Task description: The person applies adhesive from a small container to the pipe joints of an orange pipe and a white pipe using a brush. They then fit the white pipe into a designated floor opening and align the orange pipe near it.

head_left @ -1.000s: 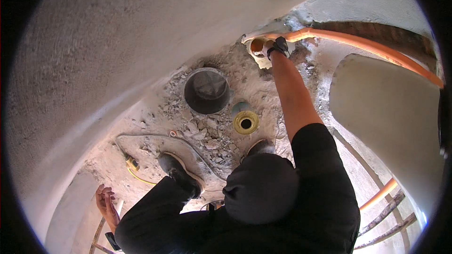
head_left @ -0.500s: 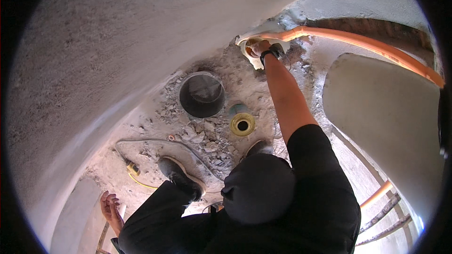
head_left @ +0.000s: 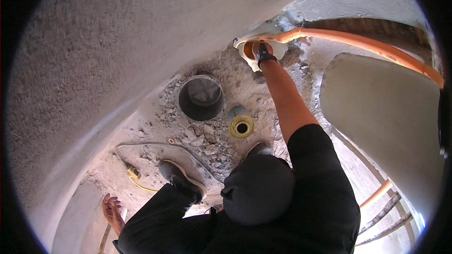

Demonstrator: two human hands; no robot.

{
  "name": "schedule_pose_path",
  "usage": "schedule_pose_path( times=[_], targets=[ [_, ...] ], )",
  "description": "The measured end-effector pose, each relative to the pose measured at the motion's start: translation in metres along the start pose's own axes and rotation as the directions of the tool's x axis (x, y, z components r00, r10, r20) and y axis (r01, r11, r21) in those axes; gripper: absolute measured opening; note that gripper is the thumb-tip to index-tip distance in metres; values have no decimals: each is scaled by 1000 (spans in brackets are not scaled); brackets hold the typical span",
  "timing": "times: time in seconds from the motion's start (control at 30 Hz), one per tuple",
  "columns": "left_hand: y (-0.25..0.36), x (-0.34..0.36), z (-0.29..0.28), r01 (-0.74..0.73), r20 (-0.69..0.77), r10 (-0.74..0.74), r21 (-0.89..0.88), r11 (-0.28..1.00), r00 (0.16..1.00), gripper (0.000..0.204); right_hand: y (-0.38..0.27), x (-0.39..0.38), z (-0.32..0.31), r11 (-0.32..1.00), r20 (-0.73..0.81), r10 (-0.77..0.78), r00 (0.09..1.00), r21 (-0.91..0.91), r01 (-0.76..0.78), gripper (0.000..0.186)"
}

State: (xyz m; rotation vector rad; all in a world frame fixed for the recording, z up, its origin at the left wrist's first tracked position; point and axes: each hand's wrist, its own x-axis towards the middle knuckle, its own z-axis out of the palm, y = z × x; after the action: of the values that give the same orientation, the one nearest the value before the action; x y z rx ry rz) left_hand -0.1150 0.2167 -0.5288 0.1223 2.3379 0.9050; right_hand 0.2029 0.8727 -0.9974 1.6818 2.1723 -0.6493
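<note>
At the foot of the wall, my right hand (head_left: 267, 51) reaches into a rough, pale-edged hole, at the right side of a round orange-brown pipe opening (head_left: 248, 50). A dark band is around that wrist. My fingers are turned away, so their grip is hidden. Off at the lower left, my left hand (head_left: 112, 212) hangs above the floor with loosely bent, parted fingers and nothing in it. On the floor between stand a wide grey bucket (head_left: 201, 98), with dark contents at its bottom, and a teal can (head_left: 241, 123) with a yellowish ring-shaped top and a dark centre hole.
An orange pipe (head_left: 362, 42) runs along the wall to the right. Broken rubble (head_left: 200, 140) covers the floor near my boots (head_left: 181, 178). A grey cable (head_left: 155, 144) and a yellow connector (head_left: 134, 173) lie at left. A large pale panel (head_left: 381, 99) stands right.
My right hand has shifted from inside the pipe opening to its right side, and the wrist has turned. My left hand has hardly moved.
</note>
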Motion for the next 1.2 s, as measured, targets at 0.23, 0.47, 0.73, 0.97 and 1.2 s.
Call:
schedule_pose_path(
  times=[0.23,0.47,0.73,0.97,1.2],
  targets=[
    [3,-7,4,5,-6,-5,15,1000,1000,52,-16,-13,-20,994,44,-8,999,-112,13,39],
    [0,27,11,-62,158,49,75,995,986,48,13,-11,-44,735,132,-359,924,-570,367,31],
    [37,98,59,-154,540,70,112,982,839,47,-5,-192,-155,878,-337,-446,829,14,478,26],
    [31,123,83,-199,675,104,65,978,730,48,-11,-380,-237,735,-229,-111,967,636,235,21],
    [39,140,100,-323,748,173,59,944,641,45,-29,-401,-226,818,-78,-302,950,491,301,19]
  ],
)
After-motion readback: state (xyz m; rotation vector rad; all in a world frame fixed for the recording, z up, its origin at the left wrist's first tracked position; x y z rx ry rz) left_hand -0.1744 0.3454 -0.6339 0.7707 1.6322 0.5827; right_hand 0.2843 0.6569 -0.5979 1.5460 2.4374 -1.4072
